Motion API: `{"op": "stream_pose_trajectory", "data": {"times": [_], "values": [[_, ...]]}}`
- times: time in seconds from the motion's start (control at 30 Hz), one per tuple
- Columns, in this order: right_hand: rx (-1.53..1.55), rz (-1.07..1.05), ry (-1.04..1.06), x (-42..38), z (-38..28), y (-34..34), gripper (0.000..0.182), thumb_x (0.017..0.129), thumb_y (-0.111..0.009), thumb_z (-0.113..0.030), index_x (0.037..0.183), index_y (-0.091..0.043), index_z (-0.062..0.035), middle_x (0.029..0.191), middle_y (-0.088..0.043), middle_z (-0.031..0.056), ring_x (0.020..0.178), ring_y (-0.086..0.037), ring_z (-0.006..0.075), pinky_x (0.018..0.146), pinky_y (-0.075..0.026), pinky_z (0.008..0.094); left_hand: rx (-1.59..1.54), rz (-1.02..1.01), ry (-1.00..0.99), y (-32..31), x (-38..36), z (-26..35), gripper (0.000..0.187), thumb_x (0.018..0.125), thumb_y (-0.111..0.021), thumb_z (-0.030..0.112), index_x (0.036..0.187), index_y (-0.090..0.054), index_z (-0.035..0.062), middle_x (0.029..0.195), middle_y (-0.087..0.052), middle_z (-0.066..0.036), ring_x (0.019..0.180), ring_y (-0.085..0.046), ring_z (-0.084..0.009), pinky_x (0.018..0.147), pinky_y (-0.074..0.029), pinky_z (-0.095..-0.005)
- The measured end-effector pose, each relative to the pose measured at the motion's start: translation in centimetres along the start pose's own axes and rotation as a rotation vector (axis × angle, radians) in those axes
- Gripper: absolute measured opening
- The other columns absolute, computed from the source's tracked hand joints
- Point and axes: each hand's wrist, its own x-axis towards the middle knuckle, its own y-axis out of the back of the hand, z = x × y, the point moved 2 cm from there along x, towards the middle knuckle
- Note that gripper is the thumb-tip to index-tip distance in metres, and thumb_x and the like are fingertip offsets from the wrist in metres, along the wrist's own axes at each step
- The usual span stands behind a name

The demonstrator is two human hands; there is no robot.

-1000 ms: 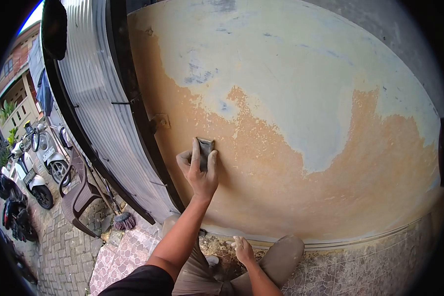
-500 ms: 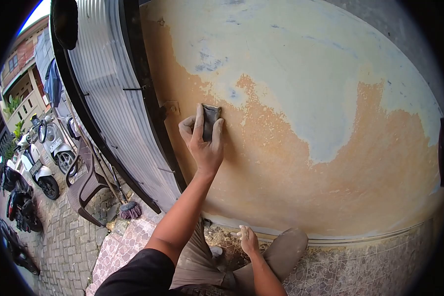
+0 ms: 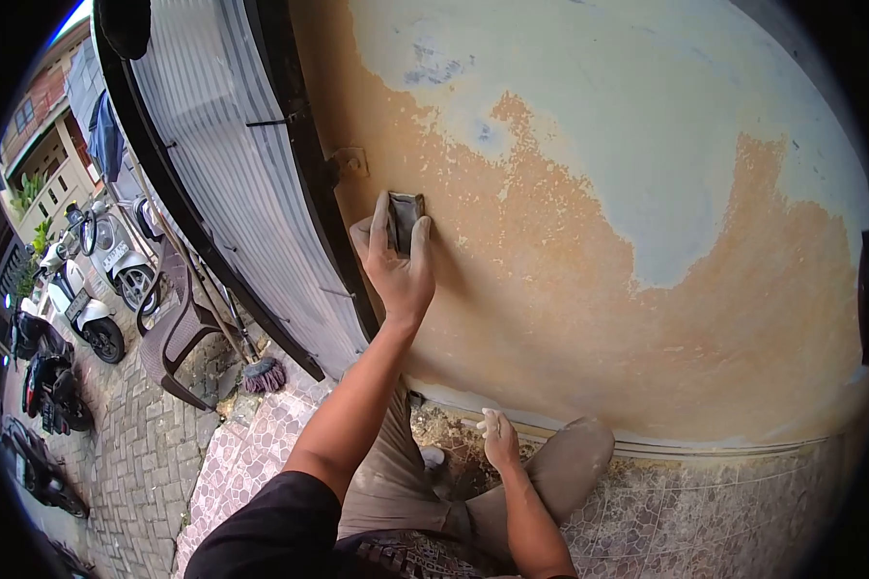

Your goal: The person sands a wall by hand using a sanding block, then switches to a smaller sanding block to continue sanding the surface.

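the person's left hand [image 3: 396, 268] is gripping a dark grey, rectangular block with paler edges [image 3: 407, 220], its dusty thumb and one finger running along the block's two long sides while the other fingers are bending in at the left. the block is lying against the orange-tan lower area of a broad wall with ragged pale cream-green patches [image 3: 570, 318], just below and to the right of a small tan-coated plate [image 3: 351, 162] that is sitting near a black, upright frame edge [image 3: 321, 183]. the right hand [image 3: 498, 439] is staying loosely open, fingers partly bent, near the right knee of the grey-brown trousers [image 3: 574, 463]; whether it is touching anything is impossible to tell. to the left, a translucent, ribbed sheet [image 3: 212, 125] is standing inside the black frame, and beyond it a brown, woven-look plastic chair [image 3: 179, 333] is standing on grey paving near a broom with dark purple bristles [image 3: 264, 376], while white scooters [image 3: 82, 304] are standing farther back.
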Motion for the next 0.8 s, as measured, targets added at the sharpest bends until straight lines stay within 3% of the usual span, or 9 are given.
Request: {"op": "stream_pose_trajectory", "data": {"times": [0.07,0.23,0.3,0.37,0.5,0.6,0.67,0.73,0.8], "values": [[0.026,0.059,0.059,0.7,0.8,-0.3,0.048,0.105,-0.041,-0.042,0.120,-0.063,-0.0011,0.090,-0.070,0.0104,0.072,-0.061,0.0190,0.071,-0.049,0.0341,0.185,-0.024,-0.072,0.1,-0.9,-0.8,0.058,0.085,-0.076,0.007,0.138,-0.053,-0.0008,0.104,-0.053,-0.010,0.093,-0.050,-0.0229,0.086,-0.042,-0.0325],[0.026,0.076,0.060,0.9,1.0,-0.5,0.049,0.105,-0.040,-0.043,0.121,-0.062,-0.0016,0.090,-0.070,0.0103,0.071,-0.061,0.0185,0.071,-0.049,0.0338,0.243,-0.176,0.021,3.0,-9.8,-5.5,0.059,0.082,-0.077,0.005,0.137,-0.055,-0.0027,0.100,-0.052,-0.011,0.094,-0.050,-0.0236,0.088,-0.042,-0.0315],[0.002,0.049,0.042,1.1,1.4,-0.6,0.050,0.105,-0.040,-0.043,0.121,-0.062,-0.0021,0.090,-0.071,0.0102,0.071,-0.061,0.0189,0.071,-0.050,0.0341,0.241,-0.185,0.071,2.4,-8.6,-5.1,0.059,0.083,-0.077,0.005,0.137,-0.054,-0.0033,0.100,-0.051,-0.010,0.094,-0.050,-0.0227,0.088,-0.042,-0.0306],[-0.043,0.036,0.029,0.7,1.7,-0.9,0.050,0.105,-0.040,-0.044,0.122,-0.062,-0.0022,0.091,-0.071,0.0103,0.072,-0.061,0.0191,0.071,-0.050,0.0340,0.134,-0.026,0.112,1.3,-5.1,-3.2,0.059,0.084,-0.076,0.004,0.138,-0.054,-0.0035,0.102,-0.050,-0.010,0.094,-0.050,-0.0207,0.089,-0.042,-0.0289],[-0.015,0.013,0.034,0.5,0.4,-0.7,0.049,0.105,-0.041,-0.043,0.122,-0.062,-0.0023,0.092,-0.071,0.0107,0.073,-0.062,0.0197,0.071,-0.050,0.0342,0.187,0.077,-0.054,0.2,-1.8,-2.5,0.058,0.085,-0.075,0.004,0.138,-0.053,-0.0035,0.103,-0.050,-0.011,0.093,-0.049,-0.0215,0.088,-0.042,-0.0303],[-0.011,0.034,0.034,1.1,1.0,-0.8,0.049,0.105,-0.042,-0.043,0.122,-0.062,-0.0020,0.093,-0.071,0.0113,0.074,-0.062,0.0198,0.072,-0.050,0.0347,0.338,-0.109,-0.186,1.6,-7.2,-5.3,0.062,0.080,-0.079,0.006,0.136,-0.055,-0.0021,0.102,-0.055,-0.015,0.091,-0.051,-0.0270,0.085,-0.043,-0.0364],[-0.009,0.030,0.030,1.2,1.6,-1.1,0.048,0.105,-0.042,-0.042,0.122,-0.062,-0.0017,0.093,-0.071,0.0112,0.074,-0.062,0.0198,0.072,-0.050,0.0348,0.378,-0.237,-0.218,3.2,-10.3,-6.7,0.060,0.080,-0.079,0.006,0.135,-0.057,-0.0013,0.101,-0.056,-0.014,0.092,-0.051,-0.0261,0.085,-0.043,-0.0360],[-0.012,0.033,0.028,1.7,0.9,-0.8,0.048,0.105,-0.042,-0.042,0.122,-0.062,-0.0015,0.093,-0.071,0.0112,0.074,-0.062,0.0198,0.072,-0.050,0.0349,0.341,-0.245,-0.154,3.0,-9.1,-5.8,0.059,0.081,-0.078,0.006,0.135,-0.057,-0.0012,0.101,-0.056,-0.014,0.092,-0.051,-0.0258,0.085,-0.043,-0.0357],[-0.061,-0.044,-0.075,0.6,-0.2,-0.8,0.050,0.103,-0.037,-0.049,0.116,-0.062,-0.0078,0.102,-0.072,0.0151,0.100,-0.065,0.0381,0.087,-0.048,0.0453,0.270,-0.195,-0.017,2.6,-6.9,-3.5,0.058,0.081,-0.078,0.006,0.135,-0.057,-0.0011,0.102,-0.056,-0.014,0.093,-0.051,-0.0250,0.085,-0.043,-0.0351]]}}
